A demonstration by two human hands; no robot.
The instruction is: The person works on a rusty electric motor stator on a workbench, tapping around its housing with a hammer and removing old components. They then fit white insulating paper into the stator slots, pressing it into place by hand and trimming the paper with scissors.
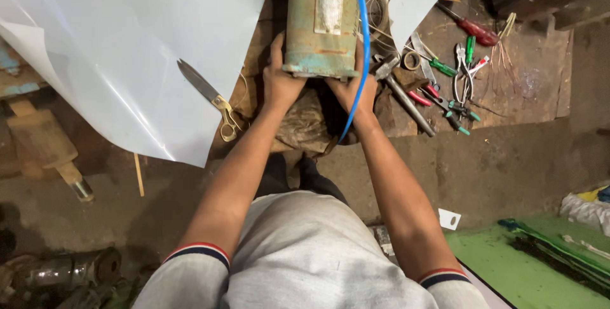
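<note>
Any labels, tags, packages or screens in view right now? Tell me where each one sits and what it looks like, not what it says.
Nameplate: on the upper face of the green motor housing gripped by left hand and right hand; upright rectangle, pale, worn and rust-stained.
Small tag: on the floor right of the person's right arm; white card with a dark hole.
No packages or screens visible.

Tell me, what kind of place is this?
Probably a repair workshop: both hands, left hand and right hand, grip a rusty green motor housing, with pliers and screwdrivers scattered nearby, plus scissors.
</note>
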